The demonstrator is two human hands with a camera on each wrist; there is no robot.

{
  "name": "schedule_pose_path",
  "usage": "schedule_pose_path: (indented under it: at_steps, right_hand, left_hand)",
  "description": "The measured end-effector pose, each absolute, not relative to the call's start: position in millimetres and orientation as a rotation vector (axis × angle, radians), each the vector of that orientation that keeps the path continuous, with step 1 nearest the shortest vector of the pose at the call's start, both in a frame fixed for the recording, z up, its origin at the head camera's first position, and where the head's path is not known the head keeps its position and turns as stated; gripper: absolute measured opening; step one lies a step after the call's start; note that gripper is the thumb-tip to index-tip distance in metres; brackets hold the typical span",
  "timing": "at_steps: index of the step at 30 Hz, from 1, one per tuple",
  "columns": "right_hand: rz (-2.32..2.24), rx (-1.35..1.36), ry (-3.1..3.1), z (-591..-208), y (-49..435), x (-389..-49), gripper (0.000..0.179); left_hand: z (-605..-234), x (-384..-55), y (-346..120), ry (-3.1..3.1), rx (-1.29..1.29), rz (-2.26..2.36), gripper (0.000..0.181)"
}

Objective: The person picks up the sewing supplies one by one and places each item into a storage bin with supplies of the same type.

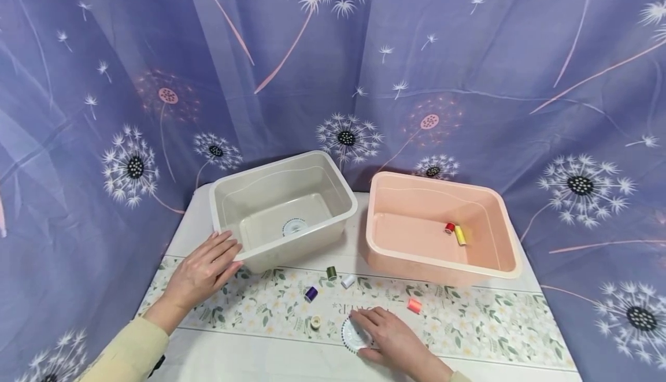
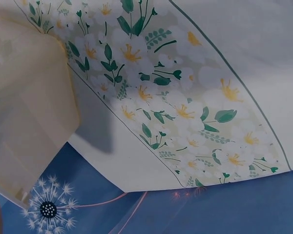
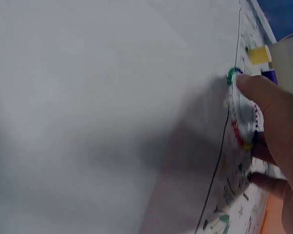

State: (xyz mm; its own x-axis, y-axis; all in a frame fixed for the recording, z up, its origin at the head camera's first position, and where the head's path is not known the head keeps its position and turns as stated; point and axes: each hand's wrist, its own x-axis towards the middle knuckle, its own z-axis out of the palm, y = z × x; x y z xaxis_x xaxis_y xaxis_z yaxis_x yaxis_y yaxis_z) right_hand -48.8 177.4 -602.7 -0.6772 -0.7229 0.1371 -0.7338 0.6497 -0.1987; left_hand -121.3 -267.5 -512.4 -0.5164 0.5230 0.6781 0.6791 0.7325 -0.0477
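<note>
One round pin wheel (image 1: 350,336) is under my right hand (image 1: 391,340), pinched with the thumb at one edge and fingers at the other, at the desk (image 1: 250,362) just right of the cream spool (image 1: 315,322); whether it is lifted I cannot tell. It should be light and stiff, probably slick plastic, and its coloured pin heads may work loose, so opposite sides of the rim look the best hold. My left hand (image 1: 205,263) rests, fingers relaxed, on the near-left corner of the grey bin (image 1: 312,244).
</note>
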Motion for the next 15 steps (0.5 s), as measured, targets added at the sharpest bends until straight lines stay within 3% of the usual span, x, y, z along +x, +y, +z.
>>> schedule_pose_path:
  at_steps: [8, 15]
  right_hand:
    - [0.301, 1.143, -2.833, -603.6, 168.9, -42.7, 0.095]
    - [0.307, 1.170, -2.769, -608.7, 168.4, -39.8, 0.085]
  left_hand:
    - [-512.6, -121.8, -268.1, -2.225, -0.906, -0.317, 0.043]
    - [-512.2, -121.9, -267.5, -2.227, -0.910, -0.319, 0.044]
